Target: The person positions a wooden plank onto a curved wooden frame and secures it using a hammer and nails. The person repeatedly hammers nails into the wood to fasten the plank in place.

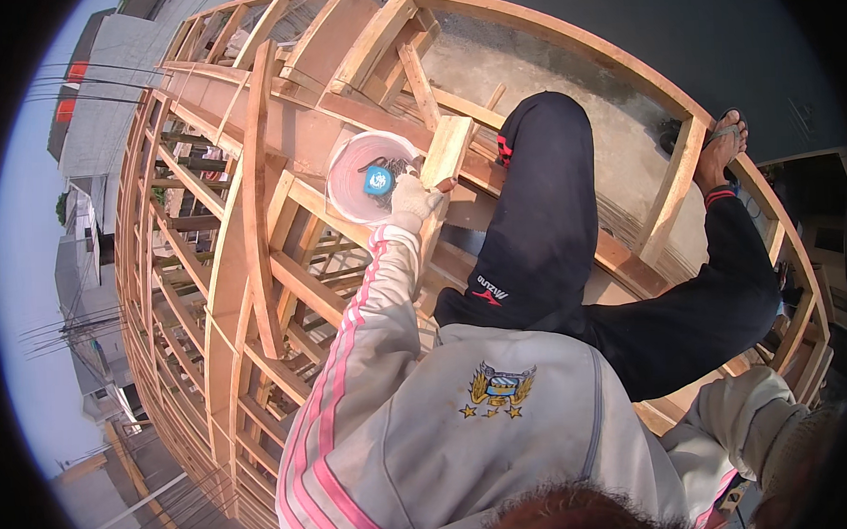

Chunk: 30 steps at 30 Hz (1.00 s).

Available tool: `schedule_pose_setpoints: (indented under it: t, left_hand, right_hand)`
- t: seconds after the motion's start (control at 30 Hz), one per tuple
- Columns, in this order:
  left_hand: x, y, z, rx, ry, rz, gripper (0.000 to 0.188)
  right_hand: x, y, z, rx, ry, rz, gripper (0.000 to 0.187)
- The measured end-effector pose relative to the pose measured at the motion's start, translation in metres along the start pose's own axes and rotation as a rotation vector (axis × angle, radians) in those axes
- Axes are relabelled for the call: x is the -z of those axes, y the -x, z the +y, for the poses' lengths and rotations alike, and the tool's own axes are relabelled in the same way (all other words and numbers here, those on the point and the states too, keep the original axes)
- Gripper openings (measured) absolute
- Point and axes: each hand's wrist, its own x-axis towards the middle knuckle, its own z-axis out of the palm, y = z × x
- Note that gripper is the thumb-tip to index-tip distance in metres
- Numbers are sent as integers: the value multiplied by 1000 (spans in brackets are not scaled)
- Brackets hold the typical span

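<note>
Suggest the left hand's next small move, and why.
Probably dip the left hand a little into the bucket: it sits at the rim, close to what look like loose nails beside a blue thing.

bucket [344, 169] left of the knees, timber framework [222, 304] all round

ok so the left hand [414, 199] is at the bucket's right rim, with a wood block [450, 142] right up by the fingers. inside the bucket there's a small item [377, 180], and what look like nails [399, 164] beside it. a long plank [259, 191] lies left of the bucket. the left leg [544, 181] is just right of the block, the right leg [695, 292] further over, its foot [721, 150] by the outer beam [655, 93]. concrete [477, 71] lies ahead, lower down, and buildings [123, 79] stand far left, outside the framework.
</note>
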Motion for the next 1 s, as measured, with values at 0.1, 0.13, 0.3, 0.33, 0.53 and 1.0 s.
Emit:
schedule_pose_setpoints:
  t: [0.1, 0.13, 0.3, 0.33, 0.53, 1.0]
  left_hand:
    - [-9, 11, 1, -79, -55, 144, 105]
    - [-14, 23, 15, -11, -99, 37, 104]
    - [8, 95, 46, 107, -454, 22, 112]
    - [4, 102, 46, 108, -457, 40, 113]
    - [-8, 100, 15, 198, -484, -43, 91]
    - [227, 56, 187, -153, 1559, -226, 57]
  right_hand:
    - [-4, -1, 8, 31, -89, 42, 44]
    - [-7, -11, 3, 24, -96, 60, 42]
    - [-7, -13, 40, -2, -318, 290, 32]
    - [-8, -14, 49, -63, -357, 345, 31]
    - [-24, -22, 103, -319, -552, 478, 35]
    - [1, 0, 113, -206, -767, 882, 31]
